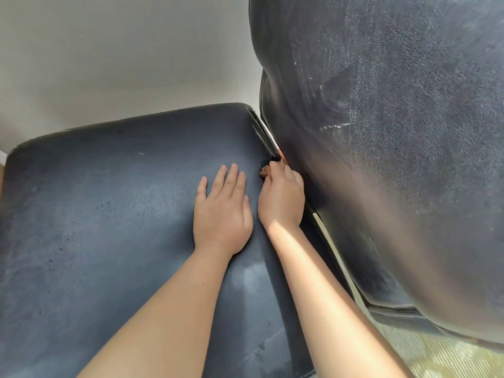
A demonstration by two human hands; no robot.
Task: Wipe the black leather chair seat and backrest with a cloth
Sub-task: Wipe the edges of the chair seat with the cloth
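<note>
Fingers of right hand clamped on brown cloth at crease between black leather seat and backrest, left hand flat on seat, fingers slightly apart.

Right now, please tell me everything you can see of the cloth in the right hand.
Only a small part of the cloth shows: a brownish, crumpled bit sticking out past the fingers of the right hand, which is closed around it. Its full size and shape are hidden by the hand. It sits at the back of the seat, close to the gap below the backrest, and seems pressed onto the dark leather. The left hand lies flat on the seat beside it, not touching the cloth.
</note>
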